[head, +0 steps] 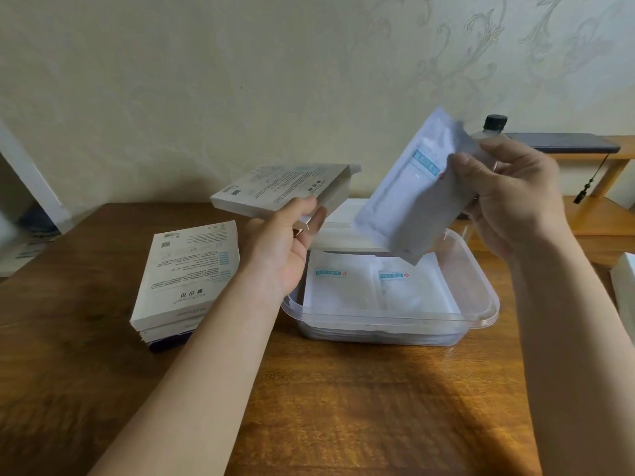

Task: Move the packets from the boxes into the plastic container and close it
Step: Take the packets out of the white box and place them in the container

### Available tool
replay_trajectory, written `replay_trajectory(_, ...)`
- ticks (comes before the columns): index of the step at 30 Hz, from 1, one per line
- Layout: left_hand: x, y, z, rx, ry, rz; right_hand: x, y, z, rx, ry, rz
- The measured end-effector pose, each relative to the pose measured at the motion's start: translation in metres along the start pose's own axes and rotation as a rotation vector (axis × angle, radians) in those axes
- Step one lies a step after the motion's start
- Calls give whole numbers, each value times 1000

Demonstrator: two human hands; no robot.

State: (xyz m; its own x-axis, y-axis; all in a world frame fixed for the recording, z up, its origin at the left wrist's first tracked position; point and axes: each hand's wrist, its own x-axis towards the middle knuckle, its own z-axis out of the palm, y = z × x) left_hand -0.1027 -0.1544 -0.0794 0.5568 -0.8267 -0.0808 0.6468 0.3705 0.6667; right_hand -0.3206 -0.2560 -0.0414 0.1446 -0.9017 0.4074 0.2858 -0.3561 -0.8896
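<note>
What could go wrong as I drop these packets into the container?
The held packets in the right hand hang tilted over the far side of the container. Released here, they may land askew on the packets already inside and hinder closing. The left hand holds the open box by one edge, so it could slip onto the container.

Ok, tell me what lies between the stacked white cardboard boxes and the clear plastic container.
In the head view, the left forearm crosses there, above bare wooden table.
</note>
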Motion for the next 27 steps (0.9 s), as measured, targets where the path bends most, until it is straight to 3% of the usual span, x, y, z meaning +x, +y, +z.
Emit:
replay_trajectory(5, 0, -2, -2, -68, -37, -67, 3, 12, -2, -362, 10, 45)
replay_trajectory(12, 4, -3, -7, -91, -64, -102, 3, 29, 1, -660, -30, 124)
replay_trajectory(20, 2, -4, -5, -40, -63, -65, -5, 39, 8, -909, -167, 173)
replay_trajectory(27, 2, -4, -5, -22, -86, -73, -7, 35, 12, -1289, -312, 99)
